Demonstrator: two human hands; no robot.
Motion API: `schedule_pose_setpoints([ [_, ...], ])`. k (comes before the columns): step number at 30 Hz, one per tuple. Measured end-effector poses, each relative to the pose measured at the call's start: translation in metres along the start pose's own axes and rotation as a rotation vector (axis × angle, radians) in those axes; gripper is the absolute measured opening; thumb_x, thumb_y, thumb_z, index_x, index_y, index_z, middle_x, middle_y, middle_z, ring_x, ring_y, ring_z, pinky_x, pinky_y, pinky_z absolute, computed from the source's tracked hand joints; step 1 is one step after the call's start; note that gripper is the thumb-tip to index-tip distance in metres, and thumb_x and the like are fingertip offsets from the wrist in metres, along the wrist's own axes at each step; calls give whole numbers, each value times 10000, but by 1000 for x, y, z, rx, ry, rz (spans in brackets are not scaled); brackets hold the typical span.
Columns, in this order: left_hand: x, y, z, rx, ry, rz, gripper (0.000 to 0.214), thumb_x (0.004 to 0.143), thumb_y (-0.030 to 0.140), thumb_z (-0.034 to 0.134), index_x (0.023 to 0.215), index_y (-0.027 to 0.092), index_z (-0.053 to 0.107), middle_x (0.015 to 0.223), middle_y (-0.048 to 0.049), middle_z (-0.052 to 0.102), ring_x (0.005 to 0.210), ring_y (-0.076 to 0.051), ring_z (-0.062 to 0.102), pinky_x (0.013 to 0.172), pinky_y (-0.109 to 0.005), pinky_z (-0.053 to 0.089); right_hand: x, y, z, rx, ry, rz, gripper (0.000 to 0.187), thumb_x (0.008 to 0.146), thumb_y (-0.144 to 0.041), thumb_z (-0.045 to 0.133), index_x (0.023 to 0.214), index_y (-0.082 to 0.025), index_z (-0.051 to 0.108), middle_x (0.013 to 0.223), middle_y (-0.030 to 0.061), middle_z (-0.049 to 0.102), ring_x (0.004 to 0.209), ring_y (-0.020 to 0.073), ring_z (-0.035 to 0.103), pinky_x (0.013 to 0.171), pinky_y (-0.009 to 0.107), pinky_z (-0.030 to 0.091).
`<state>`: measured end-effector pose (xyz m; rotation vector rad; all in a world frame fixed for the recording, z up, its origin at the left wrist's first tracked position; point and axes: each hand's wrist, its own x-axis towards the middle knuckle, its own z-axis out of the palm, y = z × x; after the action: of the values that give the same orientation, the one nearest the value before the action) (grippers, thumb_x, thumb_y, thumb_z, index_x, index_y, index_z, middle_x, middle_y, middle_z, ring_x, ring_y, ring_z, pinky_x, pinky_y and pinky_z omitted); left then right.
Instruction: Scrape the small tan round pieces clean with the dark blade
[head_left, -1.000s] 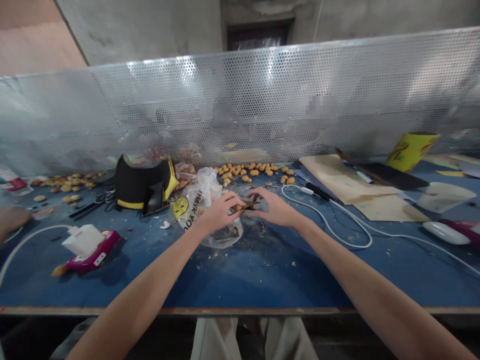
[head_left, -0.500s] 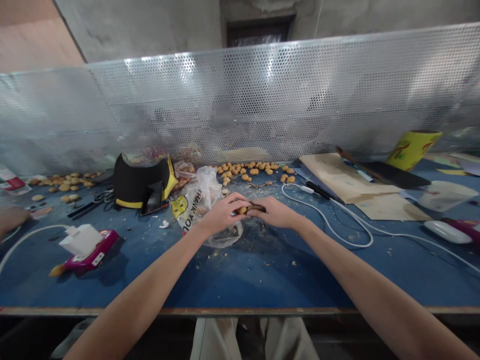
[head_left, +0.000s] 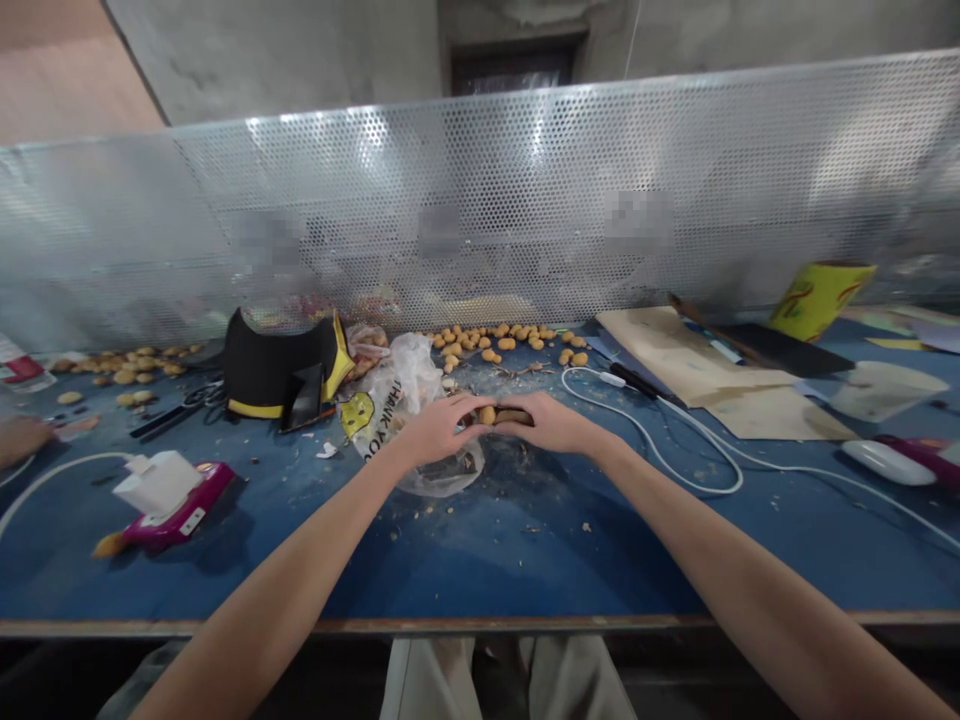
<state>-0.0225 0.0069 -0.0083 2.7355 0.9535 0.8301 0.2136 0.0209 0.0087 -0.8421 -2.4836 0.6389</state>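
Observation:
Over the blue table (head_left: 480,550), my left hand (head_left: 435,430) and my right hand (head_left: 547,425) meet fingertip to fingertip. Both pinch a small yellow-brown nut-like piece (head_left: 489,414) with a darker shell part beside it. Directly beneath my left hand lies a clear plastic bag (head_left: 405,400) with a yellow smiley print, holding dark scraps. A pile of the same small yellow pieces (head_left: 499,340) lies behind my hands near the mesh screen.
A perforated metal screen (head_left: 480,210) closes the far side. Left: black-and-yellow pouch (head_left: 281,370), scissors (head_left: 176,405), white charger on a pink box (head_left: 161,490), more yellow pieces (head_left: 127,365), another person's hand (head_left: 22,438). Right: white cable (head_left: 675,445), cardboard sheets (head_left: 720,375), yellow cup (head_left: 821,298).
My fingers were spread apart around the piece a second ago; they have closed together on it. The hands have shifted slightly toward the left.

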Motion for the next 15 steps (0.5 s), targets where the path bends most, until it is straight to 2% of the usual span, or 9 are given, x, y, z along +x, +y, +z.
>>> schedule_pose_setpoints([
  [3,1,0,4,-2,16,25,411,960,369,506,1353,250,501,1179,-85,651,1055,-224,623,892,-379,516,1,2,3,-46,-5,-10,343,855,-398,647,1148,-220,654,932,33,722,789,204,643,714,307,460],
  [7,2,3,5,-8,34,20,423,965,356,482,1373,243,470,1190,-94,643,1023,-222,630,855,-365,520,1,3,5,-98,15,13,302,892,-396,600,1130,-216,648,866,36,715,730,197,630,661,306,436],
  [10,2,5,2,-2,31,1,403,956,360,483,1332,218,477,1134,-100,651,868,-198,646,747,-329,517,1,2,5,-101,16,4,287,918,-330,564,1182,-230,616,906,37,717,759,202,636,684,317,442],
  [15,2,5,-1,54,-22,-5,346,962,391,450,1247,198,478,851,-50,656,662,-177,610,587,-291,450,0,-3,6,-51,-10,1,254,943,-331,521,1162,-230,601,902,41,701,760,208,622,686,337,452],
])
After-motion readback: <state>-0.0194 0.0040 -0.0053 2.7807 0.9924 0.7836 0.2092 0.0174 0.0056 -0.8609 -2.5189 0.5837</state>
